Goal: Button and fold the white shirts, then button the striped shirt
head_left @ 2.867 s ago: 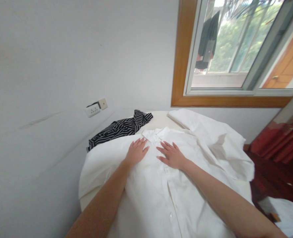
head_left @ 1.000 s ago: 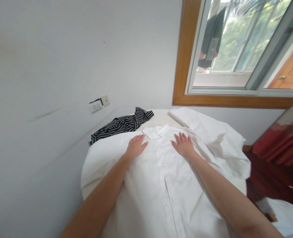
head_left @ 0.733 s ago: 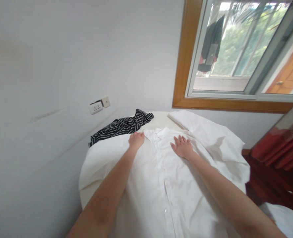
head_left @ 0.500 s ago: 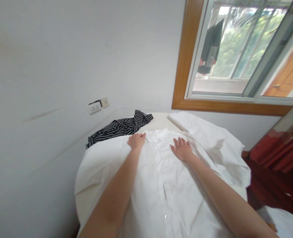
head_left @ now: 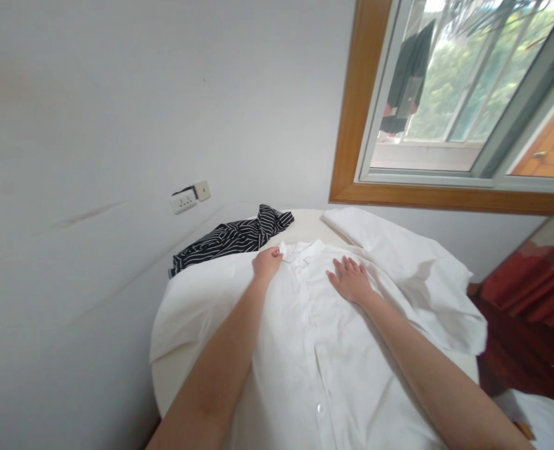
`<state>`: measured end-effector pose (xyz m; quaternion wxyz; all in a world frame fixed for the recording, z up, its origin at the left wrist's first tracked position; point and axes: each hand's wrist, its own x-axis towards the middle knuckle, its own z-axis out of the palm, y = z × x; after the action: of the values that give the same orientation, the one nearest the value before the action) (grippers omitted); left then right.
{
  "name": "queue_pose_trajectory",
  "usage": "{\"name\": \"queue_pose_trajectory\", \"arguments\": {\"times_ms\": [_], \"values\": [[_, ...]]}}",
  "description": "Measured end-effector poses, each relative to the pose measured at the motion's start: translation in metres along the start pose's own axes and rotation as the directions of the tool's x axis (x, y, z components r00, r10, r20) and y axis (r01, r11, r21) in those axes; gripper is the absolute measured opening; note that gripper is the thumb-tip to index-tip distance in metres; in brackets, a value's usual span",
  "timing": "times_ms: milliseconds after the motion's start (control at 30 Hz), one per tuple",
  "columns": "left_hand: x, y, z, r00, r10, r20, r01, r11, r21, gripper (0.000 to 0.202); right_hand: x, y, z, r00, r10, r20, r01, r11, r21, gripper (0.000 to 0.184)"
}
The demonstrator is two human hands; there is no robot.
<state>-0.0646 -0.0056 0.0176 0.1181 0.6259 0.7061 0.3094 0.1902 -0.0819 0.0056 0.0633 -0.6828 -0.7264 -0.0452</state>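
Observation:
A white button-up shirt point(head_left: 290, 350) lies spread over a round pale table point(head_left: 167, 381), front side up, collar at the far end and a sleeve out to each side. Beside the collar, my left hand point(head_left: 267, 264) is closed, its fingers pinching the shirt's edge near the left collar point. My right hand point(head_left: 350, 280) rests flat on the shirt's upper right chest with fingers spread. A button shows low on the front placket.
A black-and-white striped garment point(head_left: 232, 240) lies at the table's far left edge against the wall. Sockets point(head_left: 183, 201) are on that wall. A wood-framed window point(head_left: 346, 125) stands behind, a red curtain point(head_left: 529, 269) to the right. Another white item point(head_left: 543, 415) sits lower right.
The whole view has shifted slightly. My left fingers have curled tighter at the collar, while my right hand stays flat in the same place on the shirt.

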Motion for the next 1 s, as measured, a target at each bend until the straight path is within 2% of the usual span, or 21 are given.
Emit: {"name": "queue_pose_trajectory", "arguments": {"times_ms": [133,300,367,433,500,533,567,633,700,733,867,1000], "values": [[-0.002,0.000,0.001,0.998,0.062,-0.001,-0.062,0.996,0.061,0.029,0.001,0.000,0.001,1.000,-0.005,-0.009,0.005,1.000,-0.003,0.064],[-0.002,0.001,0.002,1.000,0.009,-0.002,-0.009,0.998,0.062,0.024,0.002,0.001,0.001,1.000,-0.004,-0.002,0.004,1.000,-0.004,0.064],[-0.003,0.003,0.001,0.998,-0.019,-0.060,0.024,0.997,0.079,0.028,0.002,0.002,0.001,1.000,-0.009,-0.005,0.009,1.000,-0.003,0.065],[-0.006,0.007,-0.002,0.984,0.010,-0.180,0.015,0.990,0.138,0.037,0.003,0.002,0.002,1.000,-0.012,-0.010,0.012,1.000,0.000,0.065],[-0.010,0.010,-0.004,0.948,0.132,-0.290,-0.066,0.972,0.224,0.046,0.003,0.003,0.003,1.000,-0.011,-0.015,0.011,1.000,0.003,0.066],[-0.012,0.010,-0.004,0.930,0.213,-0.301,-0.132,0.954,0.268,0.048,0.003,0.003,0.003,1.000,-0.012,-0.017,0.012,1.000,0.004,0.066],[-0.013,0.011,-0.003,0.918,0.292,-0.268,-0.206,0.930,0.305,0.048,0.003,0.003,0.004,1.000,-0.013,-0.018,0.013,1.000,0.005,0.066],[-0.015,0.009,0.002,0.912,0.395,-0.113,-0.335,0.874,0.353,0.046,0.004,0.003,0.004,1.000,-0.016,-0.016,0.016,1.000,0.005,0.066],[-0.016,0.006,0.010,0.916,0.399,0.033,-0.381,0.843,0.378,0.044,0.004,0.003,0.003,1.000,-0.018,-0.012,0.018,1.000,0.007,0.066],[-0.016,0.004,0.014,0.923,0.378,0.068,-0.373,0.842,0.390,0.045,0.003,0.003,0.003,1.000,-0.017,-0.010,0.017,1.000,0.009,0.065],[-0.014,0.000,0.022,0.947,0.314,0.073,-0.315,0.854,0.415,0.052,0.002,0.002,0.000,1.000,-0.015,-0.020,0.015,1.000,0.015,0.065],[-0.013,0.003,0.014,0.932,0.361,0.030,-0.340,0.843,0.417,0.050,0.001,0.001,0.002,0.998,-0.020,-0.055,0.021,1.000,0.018,0.063]]}}
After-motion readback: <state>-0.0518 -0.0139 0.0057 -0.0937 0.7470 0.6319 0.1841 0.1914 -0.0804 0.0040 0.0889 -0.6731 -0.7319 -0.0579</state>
